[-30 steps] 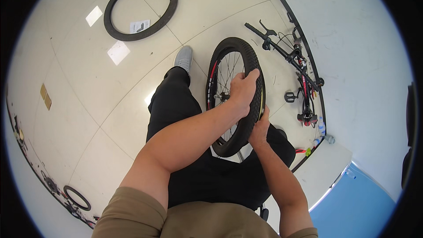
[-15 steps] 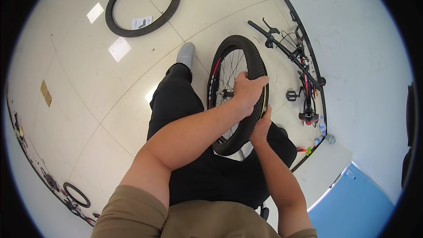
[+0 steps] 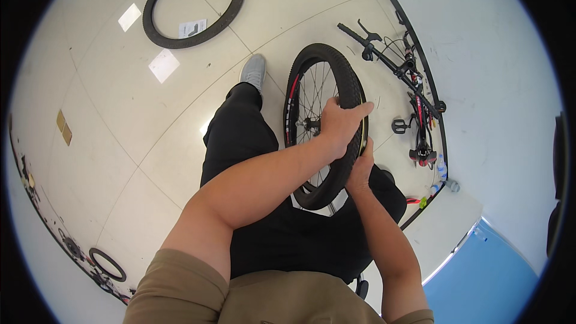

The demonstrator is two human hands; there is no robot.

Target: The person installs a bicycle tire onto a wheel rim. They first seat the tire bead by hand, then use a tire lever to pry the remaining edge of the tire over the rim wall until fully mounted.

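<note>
A bicycle wheel with a black knobby tyre, dark rim with red marks, and thin spokes stands upright between my legs. My left hand wraps over the tyre on the wheel's right side, its thumb stretched across the tread. Lower down, my right hand grips the tyre's outer right side, where a yellowish edge of the tyre or rim shows. Part of its fingers is hidden behind the tyre. The hub shows through the spokes, left of my left hand.
A loose black tyre lies on the tiled floor at the far left, with a printed sheet inside its ring. Along the right wall rests a bicycle frame with handlebars. Plastic bottles stand behind it. A smaller tyre is at the lower left.
The wheel and both hands have shifted slightly to the right and up in the view. The grip on the tyre looks the same.
</note>
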